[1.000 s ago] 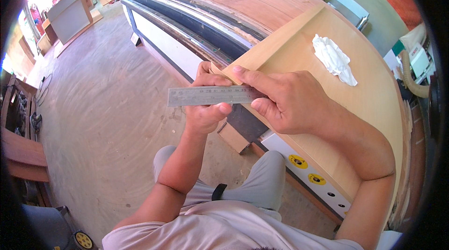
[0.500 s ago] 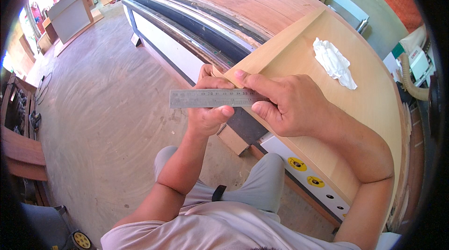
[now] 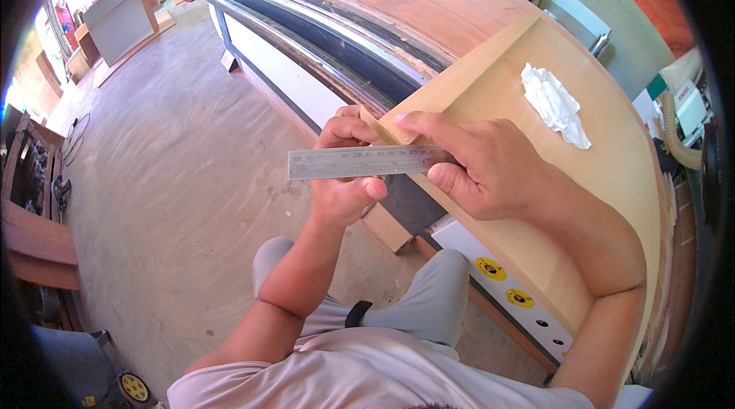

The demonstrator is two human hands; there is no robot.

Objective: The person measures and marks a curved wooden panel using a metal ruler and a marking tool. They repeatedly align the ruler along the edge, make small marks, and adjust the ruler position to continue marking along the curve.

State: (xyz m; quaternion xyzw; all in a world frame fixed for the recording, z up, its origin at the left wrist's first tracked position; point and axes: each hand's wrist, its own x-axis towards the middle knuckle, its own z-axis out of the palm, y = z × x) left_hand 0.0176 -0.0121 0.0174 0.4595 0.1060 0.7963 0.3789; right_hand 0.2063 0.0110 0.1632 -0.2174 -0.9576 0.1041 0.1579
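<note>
A steel ruler [image 3: 348, 164] lies crosswise in front of my left palm. My right hand [image 3: 490, 168] pinches its right end between thumb and fingers, with the index finger stretched onto the corner of a light wooden panel [image 3: 563, 198]. The fingers of my left hand [image 3: 341, 172] curl at the panel's pointed corner, and its thumb stays below the ruler's lower edge. The ruler hides part of that palm, so the full grip there is not visible. Crumpled white paper or cloth [image 3: 553, 105] rests on the panel to the right.
Beneath and beyond the panel is a long bench or machine bed with dark rails [image 3: 321, 34] and a reddish wooden top [image 3: 429, 7]. Its white front has yellow round labels [image 3: 490, 268]. A concrete floor [image 3: 176, 179] spreads left. A flexible hose [image 3: 677, 130] hangs at far right.
My right hand and the ruler have shifted slightly to the right. The whole view has drifted a little too. Both hands keep much the same pose.
</note>
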